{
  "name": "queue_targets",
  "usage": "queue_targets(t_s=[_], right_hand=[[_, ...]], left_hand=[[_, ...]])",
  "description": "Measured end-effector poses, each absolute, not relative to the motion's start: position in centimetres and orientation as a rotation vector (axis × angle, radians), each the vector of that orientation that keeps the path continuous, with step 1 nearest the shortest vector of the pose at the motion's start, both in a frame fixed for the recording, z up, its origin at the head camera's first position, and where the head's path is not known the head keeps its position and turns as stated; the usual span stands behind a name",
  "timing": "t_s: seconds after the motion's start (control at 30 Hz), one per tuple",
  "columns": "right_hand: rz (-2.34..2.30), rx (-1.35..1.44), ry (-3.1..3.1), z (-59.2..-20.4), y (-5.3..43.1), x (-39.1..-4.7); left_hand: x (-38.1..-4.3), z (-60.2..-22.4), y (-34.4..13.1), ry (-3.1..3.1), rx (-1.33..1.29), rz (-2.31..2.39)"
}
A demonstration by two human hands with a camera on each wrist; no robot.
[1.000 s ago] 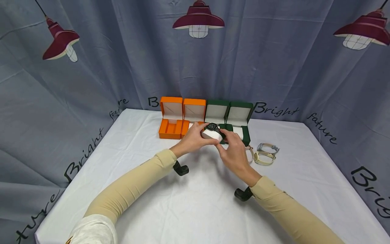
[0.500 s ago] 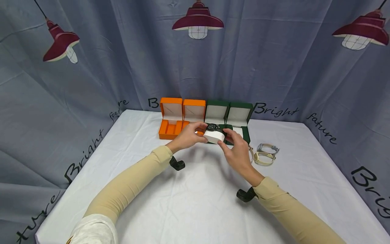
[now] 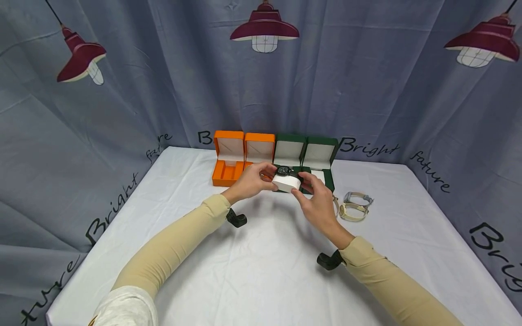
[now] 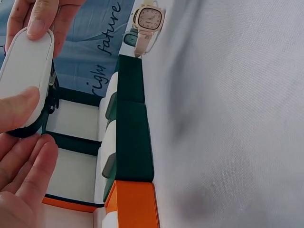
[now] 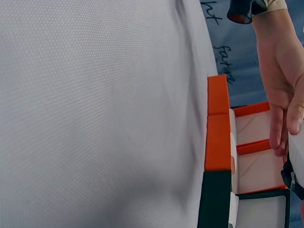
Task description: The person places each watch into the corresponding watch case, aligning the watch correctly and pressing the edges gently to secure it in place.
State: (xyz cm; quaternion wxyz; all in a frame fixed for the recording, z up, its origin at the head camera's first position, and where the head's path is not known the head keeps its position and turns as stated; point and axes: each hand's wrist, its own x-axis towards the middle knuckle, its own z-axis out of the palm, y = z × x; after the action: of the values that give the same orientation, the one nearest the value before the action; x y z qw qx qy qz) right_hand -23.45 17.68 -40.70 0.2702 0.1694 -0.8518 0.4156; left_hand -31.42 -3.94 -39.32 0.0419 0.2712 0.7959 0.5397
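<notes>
A black watch is strapped round a white watch pillow, held up in front of the boxes. My left hand grips its left end, and my right hand pinches the right end between thumb and fingers. In the left wrist view, the pillow's flat white face shows, with the left thumb pressed on it and the right hand at the top end. The right wrist view shows the left hand; most of the right hand is out of frame there.
Two orange boxes and two green boxes stand open in a row at the back. White pillows sit in the green ones. Right of them lie a grey-blue watch, a gold watch and a pink watch.
Early on, my left hand shifted slightly left and my right hand slightly right, uncovering more of the pillow's front. Over the last half second both hands have stayed nearly still.
</notes>
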Motion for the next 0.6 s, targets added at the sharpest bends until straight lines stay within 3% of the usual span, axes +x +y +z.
queue_targets(t_s=[0.6], right_hand=[[1.06, 0.426, -2.308, -40.39, 17.54, -23.38]], left_hand=[[-31.35, -39.65, -3.7, 2.505, 0.892, 1.616]])
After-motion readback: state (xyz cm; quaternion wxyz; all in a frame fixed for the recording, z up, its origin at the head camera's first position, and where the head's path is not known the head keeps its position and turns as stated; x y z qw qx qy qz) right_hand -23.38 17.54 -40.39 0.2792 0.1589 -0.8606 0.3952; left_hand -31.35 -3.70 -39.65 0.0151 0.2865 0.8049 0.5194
